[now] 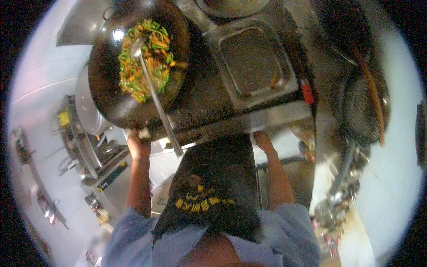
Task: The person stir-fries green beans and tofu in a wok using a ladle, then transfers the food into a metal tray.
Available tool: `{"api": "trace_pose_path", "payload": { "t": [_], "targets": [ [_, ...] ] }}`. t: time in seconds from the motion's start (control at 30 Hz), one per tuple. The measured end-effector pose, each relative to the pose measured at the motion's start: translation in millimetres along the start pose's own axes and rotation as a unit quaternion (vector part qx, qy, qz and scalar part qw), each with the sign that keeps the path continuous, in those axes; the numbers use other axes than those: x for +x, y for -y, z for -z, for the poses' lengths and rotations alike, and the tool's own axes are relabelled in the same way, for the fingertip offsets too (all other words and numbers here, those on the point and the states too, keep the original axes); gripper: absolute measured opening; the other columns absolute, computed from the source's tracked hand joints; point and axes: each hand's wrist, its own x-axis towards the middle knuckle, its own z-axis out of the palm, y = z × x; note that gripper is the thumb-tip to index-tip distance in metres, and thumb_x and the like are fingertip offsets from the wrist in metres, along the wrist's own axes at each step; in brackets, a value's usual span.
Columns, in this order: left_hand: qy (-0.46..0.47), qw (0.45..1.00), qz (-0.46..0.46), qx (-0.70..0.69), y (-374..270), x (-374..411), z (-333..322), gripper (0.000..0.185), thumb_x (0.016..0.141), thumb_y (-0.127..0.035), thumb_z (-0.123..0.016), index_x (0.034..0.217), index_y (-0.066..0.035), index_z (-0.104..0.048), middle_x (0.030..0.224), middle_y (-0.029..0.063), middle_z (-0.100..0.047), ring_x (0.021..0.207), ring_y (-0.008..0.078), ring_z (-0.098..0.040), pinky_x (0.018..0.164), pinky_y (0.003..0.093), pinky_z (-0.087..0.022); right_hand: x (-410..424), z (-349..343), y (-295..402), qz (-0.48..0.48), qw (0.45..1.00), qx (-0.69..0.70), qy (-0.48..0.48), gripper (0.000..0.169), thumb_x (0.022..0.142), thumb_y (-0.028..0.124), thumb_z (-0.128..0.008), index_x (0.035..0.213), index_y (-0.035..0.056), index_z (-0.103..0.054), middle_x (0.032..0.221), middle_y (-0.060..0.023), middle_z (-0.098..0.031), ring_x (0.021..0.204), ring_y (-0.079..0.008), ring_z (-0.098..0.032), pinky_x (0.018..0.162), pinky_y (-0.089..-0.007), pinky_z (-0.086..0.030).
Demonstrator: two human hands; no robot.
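My left hand (139,144) grips the near rim of a large dark wok (110,96), with a pale cloth between fingers and metal. Stir-fried green and orange vegetable strips (128,78) lie in the wok. A long-handled metal ladle (154,95) rests with its bowl on the food, its handle reaching over the rim towards me; neither hand is on it. My right hand (263,142) is curled beside the stove's front edge, right of my black apron (220,173); whether it holds something is not visible.
A rectangular metal pan (230,80) with some food residue sits right of the wok. Another round pan (233,11) is beyond it. A red object (306,91) is at the stove's right corner. Farther right are a mesh strainer (360,110) and a long wooden stick (373,96).
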Motion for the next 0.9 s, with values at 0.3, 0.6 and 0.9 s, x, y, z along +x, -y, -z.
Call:
{"api": "trace_pose_path", "payload": {
  "t": [0.3,0.6,0.9],
  "targets": [
    [0.005,1.000,-0.015,-0.008,-3.8,-10.2,-20.3,0.030,0.089,-0.012,-0.041,0.113,0.002,-0.054,0.107,0.0148,-0.062,0.098,0.0301,-0.062,0.087,0.0436,-0.051,142.2,-24.9,-38.7,-0.139,0.990,0.016,0.000,0.028,0.088,0.025,-0.057,0.100,0.0014,-0.066,0.100,-0.0111,-0.068,0.090,-0.0240,-0.065,0.080,-0.0342,-0.051],
    [0.009,0.980,0.085,-0.180,-3.5,-2.5,-20.3,0.035,0.079,-0.012,-0.052,0.111,0.000,-0.055,0.104,0.0129,-0.062,0.095,0.0299,-0.061,0.090,0.0454,-0.050,-24.6,26.8,27.2,-0.044,0.974,0.219,0.044,0.037,0.088,0.035,-0.059,0.101,0.0014,-0.068,0.097,-0.0089,-0.069,0.087,-0.0215,-0.065,0.078,-0.0315,-0.052],
    [0.040,0.988,0.058,-0.141,-0.5,-2.2,-28.9,0.022,0.085,-0.015,-0.046,0.098,-0.004,-0.059,0.090,0.0090,-0.064,0.077,0.0221,-0.064,0.068,0.0338,-0.055,-43.5,132.7,327.7,0.207,0.850,0.484,-0.023,0.078,0.087,0.014,-0.064,0.147,0.0034,-0.016,0.111,-0.0159,-0.057,0.084,-0.0215,-0.063,0.074,-0.0338,-0.054]
  ]
}}
